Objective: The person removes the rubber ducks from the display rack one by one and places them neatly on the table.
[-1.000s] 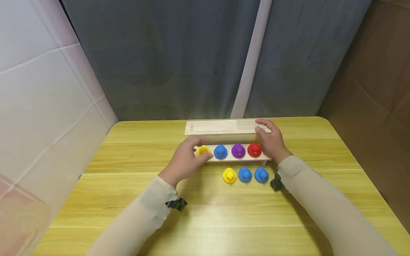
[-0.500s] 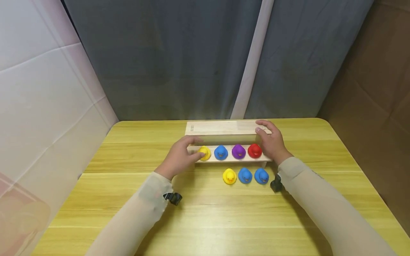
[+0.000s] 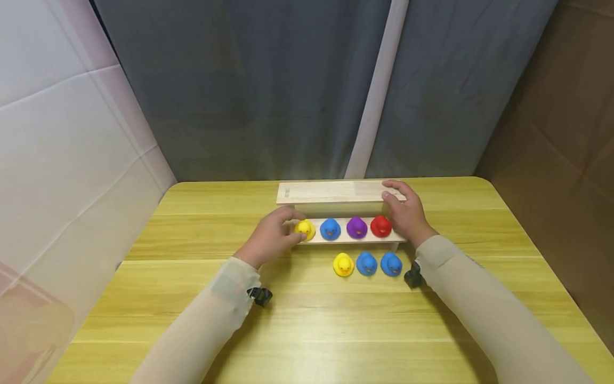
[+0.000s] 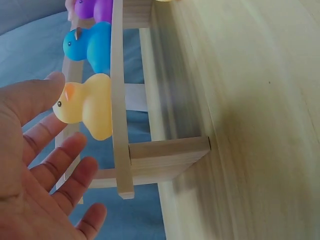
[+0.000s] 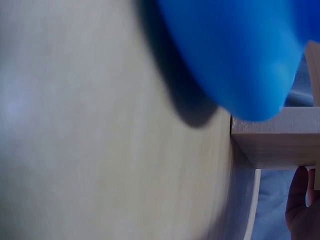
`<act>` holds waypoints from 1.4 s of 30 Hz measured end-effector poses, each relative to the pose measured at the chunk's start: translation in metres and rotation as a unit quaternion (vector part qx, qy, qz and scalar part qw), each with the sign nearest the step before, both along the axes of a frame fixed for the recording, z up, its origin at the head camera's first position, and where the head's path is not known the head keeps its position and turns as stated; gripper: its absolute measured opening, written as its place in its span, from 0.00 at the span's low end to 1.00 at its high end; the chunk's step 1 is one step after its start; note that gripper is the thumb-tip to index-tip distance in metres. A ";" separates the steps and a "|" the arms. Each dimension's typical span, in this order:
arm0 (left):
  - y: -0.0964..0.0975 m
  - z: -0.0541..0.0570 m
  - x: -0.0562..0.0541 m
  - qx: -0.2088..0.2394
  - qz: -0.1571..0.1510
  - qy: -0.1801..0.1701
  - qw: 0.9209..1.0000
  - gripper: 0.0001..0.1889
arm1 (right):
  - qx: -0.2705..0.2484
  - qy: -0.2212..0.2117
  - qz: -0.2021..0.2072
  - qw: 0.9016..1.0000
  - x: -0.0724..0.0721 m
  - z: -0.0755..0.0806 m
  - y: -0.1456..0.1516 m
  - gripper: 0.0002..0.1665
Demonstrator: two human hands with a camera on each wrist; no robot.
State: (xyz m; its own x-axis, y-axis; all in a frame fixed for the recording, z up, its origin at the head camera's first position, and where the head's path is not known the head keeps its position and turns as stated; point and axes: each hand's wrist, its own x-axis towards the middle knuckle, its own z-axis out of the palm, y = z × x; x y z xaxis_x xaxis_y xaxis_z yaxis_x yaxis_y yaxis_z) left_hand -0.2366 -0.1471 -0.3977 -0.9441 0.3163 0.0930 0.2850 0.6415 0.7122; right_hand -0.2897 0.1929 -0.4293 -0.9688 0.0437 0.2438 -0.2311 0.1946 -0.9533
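Note:
A pale wooden two-step stand (image 3: 326, 192) stands near the table's back edge. On its lower step sit a yellow toy duck (image 3: 304, 230), a blue duck (image 3: 330, 229), a purple duck (image 3: 357, 228) and a red duck (image 3: 381, 226). My left hand (image 3: 271, 234) is at the yellow duck, thumb and index finger either side of its head; in the left wrist view its other fingers (image 4: 75, 182) are spread loosely. My right hand (image 3: 408, 210) grips the stand's right end, thumb at the upper step's front edge. In the right wrist view, fingers (image 5: 298, 190) show beside the stand's end piece.
In front of the stand, another yellow duck (image 3: 343, 265) and two blue ducks (image 3: 366, 263) sit in a row on the wooden table (image 3: 336, 330). One blue duck (image 5: 240, 55) looms large in the right wrist view. A grey curtain (image 3: 240, 96) hangs behind the table.
My left hand has drawn back slightly left from over the end yellow duck, then closed in on it again. That duck has turned to face the front. The right hand has stayed put.

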 end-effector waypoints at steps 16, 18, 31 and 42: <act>0.000 -0.003 -0.002 -0.033 -0.002 0.027 0.999 0.20 | 0.003 0.012 -0.005 1.000 -0.009 -0.011 0.002 0.21; 0.001 -0.003 -0.002 -0.032 -0.002 0.027 0.999 0.19 | 0.006 0.008 -0.006 1.000 -0.009 -0.010 0.003 0.21; 0.003 -0.002 0.006 0.000 -0.005 0.031 1.000 0.16 | 0.011 0.008 -0.009 1.000 -0.009 -0.010 0.002 0.22; 0.011 0.003 0.021 0.026 -0.034 0.043 0.998 0.15 | 0.012 -0.014 -0.004 1.000 0.001 0.007 -0.002 0.23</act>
State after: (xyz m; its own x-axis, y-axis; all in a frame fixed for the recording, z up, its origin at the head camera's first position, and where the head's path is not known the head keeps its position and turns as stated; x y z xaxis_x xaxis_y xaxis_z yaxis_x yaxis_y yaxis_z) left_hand -0.2159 -0.1365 -0.3945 -0.9088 0.3717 0.1896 0.3872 0.5822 0.7149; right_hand -0.2888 0.1906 -0.4225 -0.9748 0.0460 0.2185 -0.2035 0.2193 -0.9542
